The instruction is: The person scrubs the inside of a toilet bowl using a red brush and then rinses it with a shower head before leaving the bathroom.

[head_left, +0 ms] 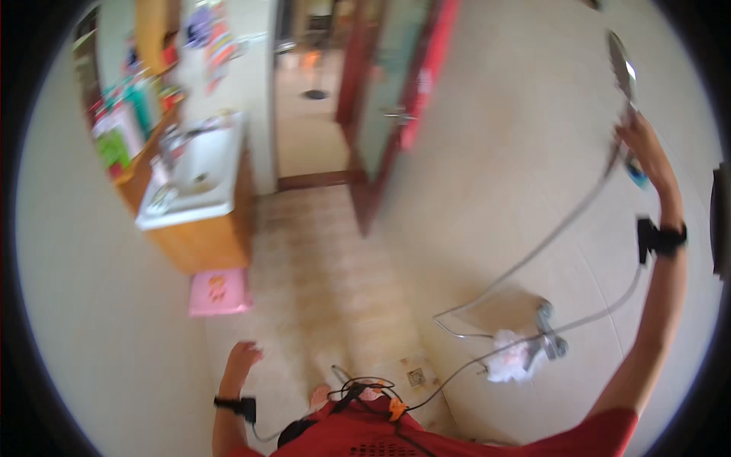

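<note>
Here the person's right hand [643, 148] is lifted high against the cream tiled wall [502, 137], and its fingers are wrapped around the handle of a shiny shower head [622, 67]. The round face of the shower head sticks up above the hand, and something small and blue shows just under the hand, too blurry to name. A long silver hose [533, 255] hangs from the shower head and swings down the wall to the tap [550, 335], which sits low on the wall, below the hand. A white cloth [509, 356] is bunched up just beside the tap, and a thin wire rack [464, 324] sticks out of the wall next to it. The left hand [242, 356] hangs low, far from the tap, over the tiled floor [335, 266]; it holds nothing, but the picture is too blurry to tell how wide its fingers are. Both wrists wear a black band. A small floor drain [416, 376] lies between the left hand and the tap. A white washbasin [196, 171] on a wooden cabinet stands across the room from the tap, with a pink mat [219, 292] below it, and a red-framed door [388, 114] stands open. It looks like the shower head is being held up near the top of the wall, maybe by its holder, though 1 cannot be seen. A next move would need a firm grip and care that the hose does not snag on the tap.
</note>
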Tool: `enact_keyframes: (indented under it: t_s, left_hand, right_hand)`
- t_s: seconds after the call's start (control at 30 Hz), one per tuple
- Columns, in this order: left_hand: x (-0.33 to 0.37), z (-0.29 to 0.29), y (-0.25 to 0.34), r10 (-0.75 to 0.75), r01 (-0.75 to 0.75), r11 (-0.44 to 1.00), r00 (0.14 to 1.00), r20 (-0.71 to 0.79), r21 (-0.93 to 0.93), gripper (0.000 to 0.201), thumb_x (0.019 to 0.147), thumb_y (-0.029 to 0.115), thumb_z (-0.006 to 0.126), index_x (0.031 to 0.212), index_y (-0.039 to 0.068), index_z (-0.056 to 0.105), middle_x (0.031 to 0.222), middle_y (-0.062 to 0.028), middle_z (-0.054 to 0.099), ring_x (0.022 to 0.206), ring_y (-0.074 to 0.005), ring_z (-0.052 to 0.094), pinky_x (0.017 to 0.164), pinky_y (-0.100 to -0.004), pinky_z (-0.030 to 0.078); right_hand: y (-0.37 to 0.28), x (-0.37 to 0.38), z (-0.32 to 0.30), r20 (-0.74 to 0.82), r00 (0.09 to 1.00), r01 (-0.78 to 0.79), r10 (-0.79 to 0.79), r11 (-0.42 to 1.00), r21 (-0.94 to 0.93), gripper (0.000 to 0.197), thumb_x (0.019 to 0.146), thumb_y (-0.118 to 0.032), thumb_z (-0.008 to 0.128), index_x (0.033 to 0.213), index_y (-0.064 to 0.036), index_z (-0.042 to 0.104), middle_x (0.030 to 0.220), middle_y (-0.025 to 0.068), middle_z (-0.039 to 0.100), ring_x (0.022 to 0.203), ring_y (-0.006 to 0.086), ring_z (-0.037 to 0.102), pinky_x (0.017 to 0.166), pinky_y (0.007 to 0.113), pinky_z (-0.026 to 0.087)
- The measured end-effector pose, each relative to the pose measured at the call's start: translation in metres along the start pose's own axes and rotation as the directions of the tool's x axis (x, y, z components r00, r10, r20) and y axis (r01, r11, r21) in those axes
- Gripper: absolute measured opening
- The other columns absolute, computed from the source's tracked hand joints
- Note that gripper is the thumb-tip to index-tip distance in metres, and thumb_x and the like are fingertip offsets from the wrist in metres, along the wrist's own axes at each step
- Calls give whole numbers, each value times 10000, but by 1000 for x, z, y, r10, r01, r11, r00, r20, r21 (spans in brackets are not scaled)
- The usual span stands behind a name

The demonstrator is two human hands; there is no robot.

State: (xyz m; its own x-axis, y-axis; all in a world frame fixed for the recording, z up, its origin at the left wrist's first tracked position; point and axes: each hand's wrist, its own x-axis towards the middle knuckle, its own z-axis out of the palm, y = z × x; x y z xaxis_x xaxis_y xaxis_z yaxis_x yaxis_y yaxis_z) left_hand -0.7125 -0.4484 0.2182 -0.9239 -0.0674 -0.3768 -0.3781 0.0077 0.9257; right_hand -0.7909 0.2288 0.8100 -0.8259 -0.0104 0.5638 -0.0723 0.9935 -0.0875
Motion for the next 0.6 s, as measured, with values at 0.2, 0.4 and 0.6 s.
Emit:
enact_keyframes:
  t_s: [0.2,0.4,0.6]
  left_hand:
    - [-6,42,11,-66,70,994,997,-46,89,342,795,116,530,1088,-57,491,841,-118,607,711,-171,599,623,-255,462]
    - [-3,50,2,-61,66,995,996,-58,80,366,788,112,529,1104,-66,475,819,-117,603,691,-178,600,588,-250,457]
    - [3,55,-8,-96,98,994,995,-37,57,363,785,98,531,1103,-67,469,805,-121,602,679,-188,608,588,-259,460]
  right_hand:
    - [23,27,-68,-127,977,-183,169,977,-109,229,903,-270,524,888,-43,489,815,39,574,712,129,483,637,281,424]
    - [42,29,-94,-177,968,-193,180,980,-56,231,900,-269,525,881,-40,498,800,34,588,686,132,483,628,276,418]
    - [74,34,-86,-204,957,-217,204,975,-40,176,896,-220,516,900,-45,502,838,34,605,705,126,494,628,277,419]
